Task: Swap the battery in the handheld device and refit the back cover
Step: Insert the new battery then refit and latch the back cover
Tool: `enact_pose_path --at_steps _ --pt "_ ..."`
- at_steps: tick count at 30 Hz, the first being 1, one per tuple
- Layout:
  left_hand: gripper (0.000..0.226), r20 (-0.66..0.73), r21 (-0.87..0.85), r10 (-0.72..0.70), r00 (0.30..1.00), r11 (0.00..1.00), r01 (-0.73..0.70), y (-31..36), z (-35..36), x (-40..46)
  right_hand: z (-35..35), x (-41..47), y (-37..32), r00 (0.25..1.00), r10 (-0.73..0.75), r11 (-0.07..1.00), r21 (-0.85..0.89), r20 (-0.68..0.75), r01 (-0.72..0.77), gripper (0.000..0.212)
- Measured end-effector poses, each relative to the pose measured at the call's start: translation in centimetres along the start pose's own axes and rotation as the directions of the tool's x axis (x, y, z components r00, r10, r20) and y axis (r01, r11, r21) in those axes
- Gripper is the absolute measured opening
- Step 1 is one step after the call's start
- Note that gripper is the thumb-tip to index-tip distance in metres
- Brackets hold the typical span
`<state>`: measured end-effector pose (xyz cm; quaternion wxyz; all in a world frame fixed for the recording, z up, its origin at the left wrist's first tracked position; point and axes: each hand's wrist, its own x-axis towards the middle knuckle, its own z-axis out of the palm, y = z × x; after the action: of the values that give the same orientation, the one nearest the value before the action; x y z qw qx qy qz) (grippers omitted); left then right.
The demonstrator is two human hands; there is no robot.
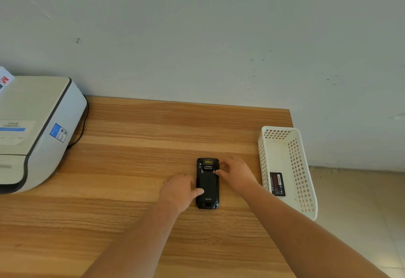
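A black handheld device (207, 183) lies face down on the wooden table (131, 146), back cover on, its scanner window at the far end. My left hand (178, 191) holds its left side, thumb pressing on the lower part of the back cover. At the device's upper right edge is my right hand (235, 173), with thumb and forefinger touching by a small latch near the top of the cover. A black battery (277, 183) with a red and white label lies inside the white basket (304, 176) to the right.
A large white and grey printer (37, 130) fills the table's left side, a black cable running behind it. The perforated basket stands at the table's right edge, partly overhanging. A pale wall rises behind the table; tiled floor shows at the right.
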<state>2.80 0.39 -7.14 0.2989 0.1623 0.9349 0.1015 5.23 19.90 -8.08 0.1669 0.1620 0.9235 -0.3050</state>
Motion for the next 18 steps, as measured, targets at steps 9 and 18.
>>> enact_pose_path --at_steps 9,18 --pt "0.061 -0.157 -0.031 -0.044 0.987 0.999 0.04 0.9 -1.7 3.4 0.3 0.7 -0.4 0.999 0.045 0.999 -0.024 -0.009 -0.046 0.062" --pt "0.063 -0.125 0.044 0.002 0.992 0.999 0.004 1.3 -1.8 4.1 0.3 0.9 -0.3 1.0 0.011 0.982 -0.189 -0.019 -0.014 0.066"
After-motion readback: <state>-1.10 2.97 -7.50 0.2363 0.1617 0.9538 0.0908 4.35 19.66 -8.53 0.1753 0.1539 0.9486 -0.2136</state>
